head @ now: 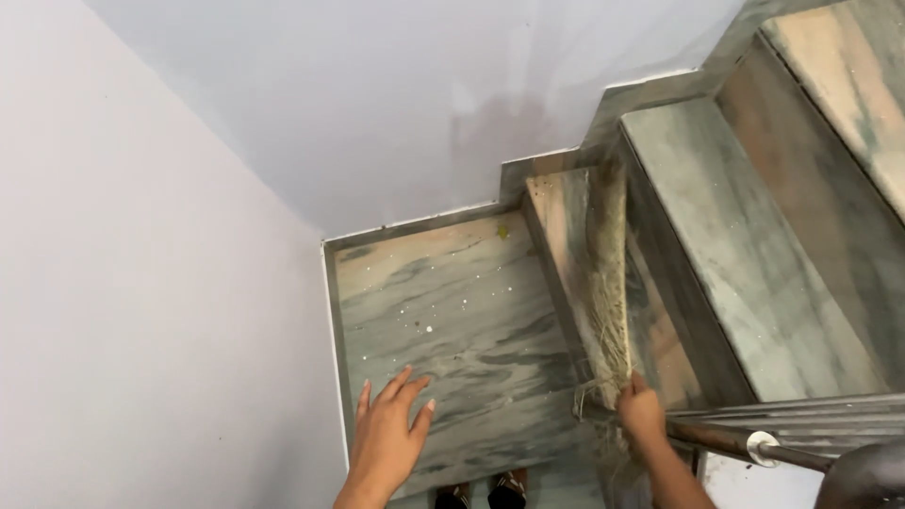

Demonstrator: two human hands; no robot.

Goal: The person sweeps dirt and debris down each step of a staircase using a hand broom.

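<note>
At 5 o'clock, the right hand (pixel 641 413) has closed its grip on a light, floppy broom (pixel 611 283), best held at its bound end; the left hand (pixel 388 435) is spread open, empty.

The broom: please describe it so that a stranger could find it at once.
From the corner landing, look at the first step going up. The broom lies along it, gripped at its near end by the right hand. It alone is pale, dry straw on grey-green stone.
</note>
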